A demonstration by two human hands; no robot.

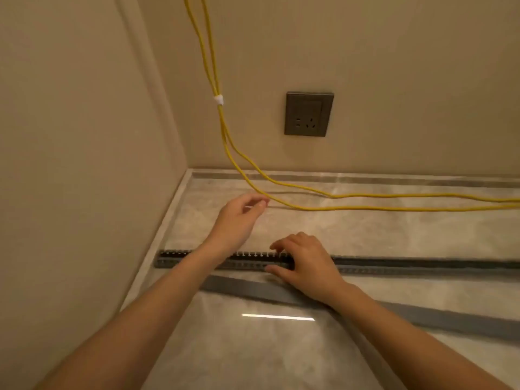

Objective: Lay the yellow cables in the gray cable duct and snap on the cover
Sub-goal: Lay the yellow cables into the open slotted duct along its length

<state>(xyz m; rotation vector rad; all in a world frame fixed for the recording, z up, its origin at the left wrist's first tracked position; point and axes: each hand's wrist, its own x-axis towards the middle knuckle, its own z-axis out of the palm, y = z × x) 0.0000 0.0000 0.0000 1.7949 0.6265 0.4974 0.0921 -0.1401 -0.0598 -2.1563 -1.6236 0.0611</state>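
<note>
Two yellow cables [365,196] hang down the back wall, bound by a white tie [219,99], then run right across the marble floor. The gray slotted cable duct [408,264] lies open across the floor, nearer to me. Its flat gray cover [439,316] lies loose in front of it, angled. My left hand [239,218] reaches past the duct with thumb and fingers pinched at the nearer cable's bend. My right hand [306,263] rests on the duct, fingers spread over its slotted wall, thumb on its near side.
A dark gray wall socket [308,114] sits on the back wall right of the cables. The side wall [84,164] meets the floor at left, close to the duct's left end [160,258]. A gray border strip [365,179] runs along the back wall.
</note>
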